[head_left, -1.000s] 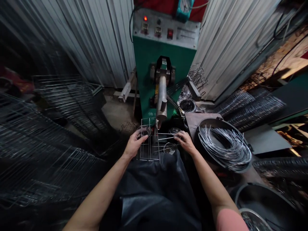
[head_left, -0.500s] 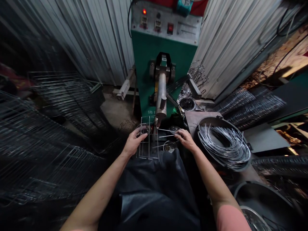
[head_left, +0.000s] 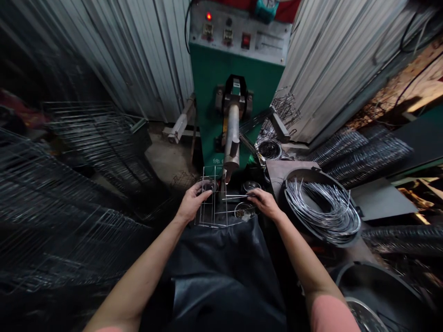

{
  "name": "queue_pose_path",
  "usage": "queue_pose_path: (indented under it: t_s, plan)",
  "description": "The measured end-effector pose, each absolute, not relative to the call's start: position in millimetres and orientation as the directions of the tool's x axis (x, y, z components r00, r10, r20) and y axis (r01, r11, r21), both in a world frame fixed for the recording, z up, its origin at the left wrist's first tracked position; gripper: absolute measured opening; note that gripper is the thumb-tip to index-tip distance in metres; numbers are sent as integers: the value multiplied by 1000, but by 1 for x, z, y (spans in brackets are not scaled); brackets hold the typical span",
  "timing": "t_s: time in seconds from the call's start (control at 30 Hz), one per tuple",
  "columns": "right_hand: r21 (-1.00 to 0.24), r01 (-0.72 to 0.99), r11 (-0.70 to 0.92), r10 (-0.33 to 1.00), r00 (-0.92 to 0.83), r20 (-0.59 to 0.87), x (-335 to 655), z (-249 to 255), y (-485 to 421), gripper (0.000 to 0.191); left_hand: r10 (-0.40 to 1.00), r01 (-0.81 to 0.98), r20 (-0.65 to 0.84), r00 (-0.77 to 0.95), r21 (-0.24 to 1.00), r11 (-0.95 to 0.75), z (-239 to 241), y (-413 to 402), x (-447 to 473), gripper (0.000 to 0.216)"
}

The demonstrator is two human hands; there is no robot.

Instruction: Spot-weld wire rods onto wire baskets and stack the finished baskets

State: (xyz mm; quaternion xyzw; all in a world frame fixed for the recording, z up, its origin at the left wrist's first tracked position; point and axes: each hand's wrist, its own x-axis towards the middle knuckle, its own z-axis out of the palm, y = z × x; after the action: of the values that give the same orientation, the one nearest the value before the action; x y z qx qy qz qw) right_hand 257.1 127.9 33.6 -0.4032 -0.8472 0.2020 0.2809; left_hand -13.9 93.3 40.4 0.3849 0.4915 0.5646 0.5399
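Your left hand [head_left: 192, 203] is closed on the side of a wire frame [head_left: 215, 216], with the fingers bent over its bars. Your right hand [head_left: 266, 204] is pressed together on the ends of some thin wires [head_left: 235, 197], and those wires reach across to the frame. The frame stands between your hands, just under the metal tip [head_left: 226, 175] of a green welding machine [head_left: 235, 74]. Small round metal bowls [head_left: 244, 210] sit near your right hand. Your black apron [head_left: 221, 272] is just below the frame. To your right, a big coil of silver wire [head_left: 321, 212] lies in a black tub [head_left: 297, 216]. Piles of wire racks [head_left: 93, 147] are on your left.
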Motion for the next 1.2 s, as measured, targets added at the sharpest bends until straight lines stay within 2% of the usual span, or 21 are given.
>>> queue_pose_path:
  t_s: [0.37, 0.83, 1.2]
  plan:
    - [-673, 524, 521, 851, -376, 367, 260, 29, 141, 21, 987, -214, -102, -124, 974, 73, 42, 93, -12, 48]
    - [-674, 499, 545, 839, -327, 435, 255, 23, 156, 23, 988, -256, -121, -98, 962, 93, 41, 104, -13, 52]
    - [-657, 529, 537, 844, -331, 422, 252, 26, 161, 27, 987, -316, -133, -93, 944, 97, 38, 110, -16, 52]
